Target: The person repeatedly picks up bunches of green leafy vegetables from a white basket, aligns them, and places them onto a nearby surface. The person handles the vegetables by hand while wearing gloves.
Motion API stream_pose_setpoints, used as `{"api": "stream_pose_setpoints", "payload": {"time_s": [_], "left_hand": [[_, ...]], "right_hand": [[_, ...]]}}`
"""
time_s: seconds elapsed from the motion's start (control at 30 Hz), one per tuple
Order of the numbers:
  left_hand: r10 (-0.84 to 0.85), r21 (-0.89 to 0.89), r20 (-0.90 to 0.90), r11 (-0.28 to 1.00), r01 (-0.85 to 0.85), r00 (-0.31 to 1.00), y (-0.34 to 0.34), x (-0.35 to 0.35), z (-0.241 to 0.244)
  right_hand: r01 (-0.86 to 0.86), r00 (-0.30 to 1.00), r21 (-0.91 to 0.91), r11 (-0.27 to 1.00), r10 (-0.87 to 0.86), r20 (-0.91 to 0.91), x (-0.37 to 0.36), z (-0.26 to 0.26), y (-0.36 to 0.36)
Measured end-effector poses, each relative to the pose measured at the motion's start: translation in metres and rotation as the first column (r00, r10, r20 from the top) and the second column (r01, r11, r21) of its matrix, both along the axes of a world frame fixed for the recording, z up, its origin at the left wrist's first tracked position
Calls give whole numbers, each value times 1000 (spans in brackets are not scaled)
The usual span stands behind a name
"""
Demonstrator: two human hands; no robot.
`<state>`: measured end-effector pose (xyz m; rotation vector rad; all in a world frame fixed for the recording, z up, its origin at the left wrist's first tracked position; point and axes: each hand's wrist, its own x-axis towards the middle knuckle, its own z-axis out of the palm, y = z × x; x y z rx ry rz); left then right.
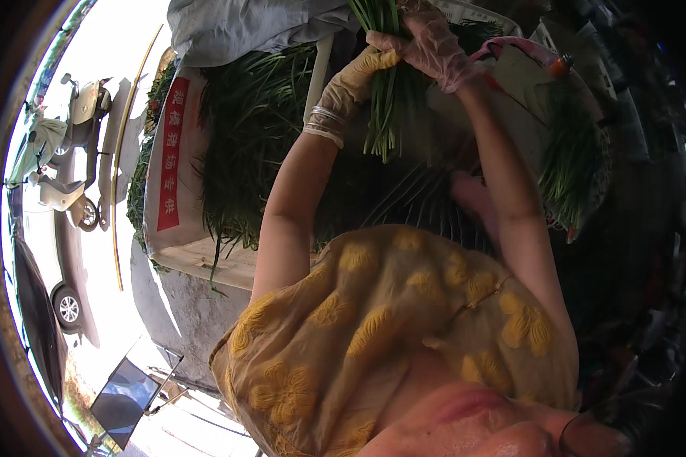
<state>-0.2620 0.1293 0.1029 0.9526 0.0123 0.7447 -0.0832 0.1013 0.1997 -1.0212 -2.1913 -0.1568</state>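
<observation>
My left hand [357,77], in a thin glove with a silvery bangle over it at the wrist, grips a bunch of long green leafy stalks [384,114], which look like garlic chives. At the same bunch, my right hand [429,45] in a clear plastic glove closes its fingers around the stalks from the other side. The cut-looking ends hang below both hands; the upper part runs out of the top of the picture. Left of my left forearm lies a large heap of similar greens [257,137] in a pale sack-lined container [191,251].
Grey cloth [251,28] covers the heap's upper edge. Another bunch [571,165] lies at the right beside an orange-capped object [561,65]. A pale bar [320,68] stands near my left wrist. Beyond the container at left are a scooter [80,154], a parked car [43,257] and a yellow pole [115,188].
</observation>
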Motion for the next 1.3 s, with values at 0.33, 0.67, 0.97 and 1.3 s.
{"api": "stream_pose_setpoints", "payload": {"time_s": [0.33,0.67,0.97,1.3], "left_hand": [[301,-69,-104,949,-308,948,-43,33,37],[435,-441,192,839,-319,880,-15,4,-5],[682,-334,-34,681,-651,731,3,-77,17],[702,-72,267,698,-712,661,-43,-98,30]], "right_hand": [[-888,353,-417,194,-294,-888,47,-126,-64],[-518,710,-795,316,-360,-606,17,-149,-152],[-364,636,-385,848,-76,-768,3,-121,-68],[-938,-183,93,335,-249,-951,-20,-94,-48]]}}
